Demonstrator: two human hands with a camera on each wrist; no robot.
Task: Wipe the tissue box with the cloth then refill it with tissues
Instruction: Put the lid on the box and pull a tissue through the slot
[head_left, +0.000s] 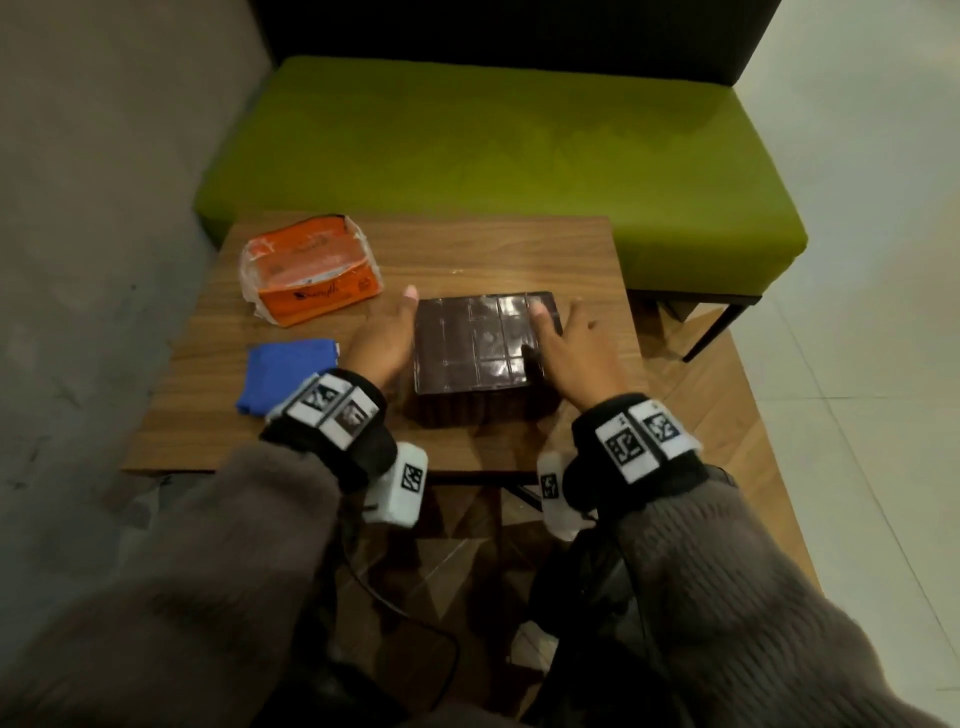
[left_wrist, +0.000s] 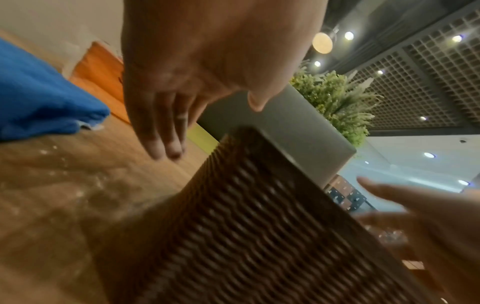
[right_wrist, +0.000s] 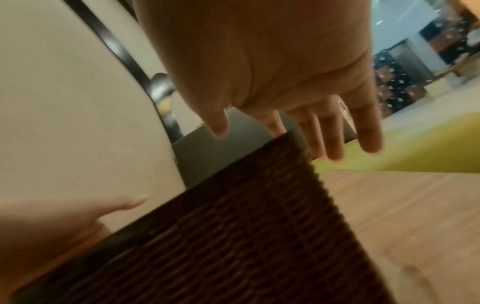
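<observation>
A dark brown woven tissue box with a glossy top sits in the middle of the wooden table. My left hand is beside its left wall, fingers straight, with a small gap to the box in the left wrist view. At the box's right side is my right hand, fingers spread and its thumb over the top's right edge. Neither hand holds anything. A folded blue cloth lies left of my left wrist. An orange tissue pack, torn open, lies at the back left.
A green bench seat runs along the table's far edge, and a grey wall stands to the left. The table's near edge is just behind my wrists. Bare tabletop shows right of the box. White specks dot the tabletop by the cloth.
</observation>
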